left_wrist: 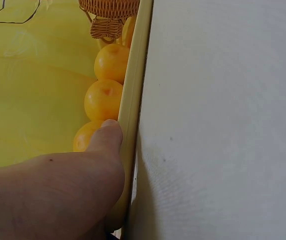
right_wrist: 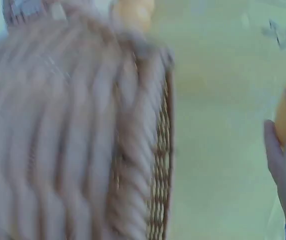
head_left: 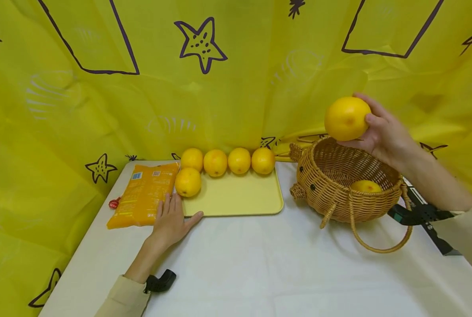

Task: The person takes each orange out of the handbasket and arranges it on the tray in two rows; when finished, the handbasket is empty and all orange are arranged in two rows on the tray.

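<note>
My right hand (head_left: 384,132) grips an orange (head_left: 347,118) in the air above the wicker basket (head_left: 331,193), which has a pig's snout and ears. Inside the basket lies another orange (head_left: 366,186). In the right wrist view the held orange (right_wrist: 283,117) shows at the right edge, the blurred basket (right_wrist: 58,140) at the left. My left hand (head_left: 171,220) rests with straight fingers at the near left corner of the yellow tray (head_left: 236,198), its thumb along the rim. Several oranges (head_left: 215,163) stand along the tray's back and left side.
Left of the tray lies an orange plastic packet (head_left: 145,193), with a small red wrapped item (head_left: 114,203) beside it. A dark flat box (head_left: 434,233) sits partly hidden behind the basket. The basket's handle (head_left: 380,251) hangs toward the front. A yellow patterned curtain (head_left: 236,97) stands behind.
</note>
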A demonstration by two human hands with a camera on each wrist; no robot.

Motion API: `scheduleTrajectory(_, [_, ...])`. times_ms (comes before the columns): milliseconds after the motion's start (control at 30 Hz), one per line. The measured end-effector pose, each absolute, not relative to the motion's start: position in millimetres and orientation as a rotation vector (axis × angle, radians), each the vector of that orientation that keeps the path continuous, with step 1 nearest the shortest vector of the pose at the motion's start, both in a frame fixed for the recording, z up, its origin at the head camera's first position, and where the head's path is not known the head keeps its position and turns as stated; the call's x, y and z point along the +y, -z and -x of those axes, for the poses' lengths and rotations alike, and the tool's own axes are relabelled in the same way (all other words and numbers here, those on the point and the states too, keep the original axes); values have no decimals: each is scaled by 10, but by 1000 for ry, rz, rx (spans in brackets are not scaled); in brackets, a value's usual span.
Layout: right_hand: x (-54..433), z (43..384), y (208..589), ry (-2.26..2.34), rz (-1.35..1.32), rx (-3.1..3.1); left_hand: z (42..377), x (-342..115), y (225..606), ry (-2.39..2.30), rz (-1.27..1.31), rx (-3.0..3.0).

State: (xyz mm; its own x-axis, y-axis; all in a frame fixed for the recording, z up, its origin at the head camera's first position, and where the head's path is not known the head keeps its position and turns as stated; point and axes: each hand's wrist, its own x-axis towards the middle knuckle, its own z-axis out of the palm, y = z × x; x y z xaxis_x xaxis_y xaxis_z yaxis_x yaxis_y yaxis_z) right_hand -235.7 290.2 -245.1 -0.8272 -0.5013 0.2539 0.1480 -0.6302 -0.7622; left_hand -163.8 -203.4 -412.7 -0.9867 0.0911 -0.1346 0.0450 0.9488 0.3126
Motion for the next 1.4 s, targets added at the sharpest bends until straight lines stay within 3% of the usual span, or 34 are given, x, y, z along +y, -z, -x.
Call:
scheduleTrajectory(200, [2607, 2086, 2538, 2491, 776, 1425, 1647, -2034, 4130, -458, -106, 2950])
scheduleTrajectory(433, [2329, 1885, 2629, 2142, 768, 2037, 1651, -2040, 4153, -466, -103, 2949])
scheduleTrajectory(700, [1895, 1785, 2784, 2032, 844, 2144, 1650, -2044, 4146, -458, -108, 2958])
scheduleTrajectory(1067, [1165, 1895, 3071, 1983, 765, 2112, 1653, -2046, 4131, -463, -104, 2954])
scheduleTrajectory(1400, [559, 2312, 3374, 1681, 770, 2281, 1669, -2058, 4151, -469, -97, 2952])
